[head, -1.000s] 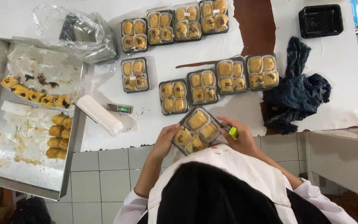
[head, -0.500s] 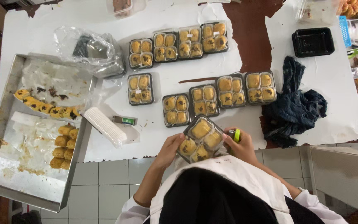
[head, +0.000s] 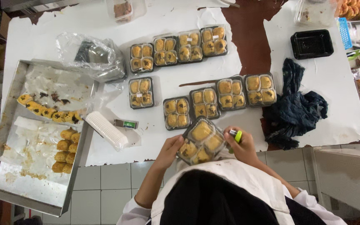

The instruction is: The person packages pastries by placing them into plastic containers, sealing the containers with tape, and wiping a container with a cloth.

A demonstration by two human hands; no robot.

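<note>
I hold a black plastic box of golden pastries [head: 201,141] with a clear lid, tilted, at the near edge of the white table [head: 105,25]. My left hand [head: 169,151] grips its left side. My right hand [head: 243,146] is at its right side and also holds a small green and black tool [head: 236,135]. Just beyond stand several closed boxes of the same pastries [head: 207,102], in two rows.
A metal baking tray [head: 5,125] with loose pastries on paper sits at left. Beside it lie a white ridged stack [head: 106,130], a small green-labelled box [head: 126,123] and crumpled clear plastic [head: 89,56]. A dark cloth [head: 296,104] and an empty black tray [head: 312,43] are at right.
The view has shifted slightly, so everything sits lower in the frame. Both hands keep hold of the box at the table's near edge; it has barely turned.
</note>
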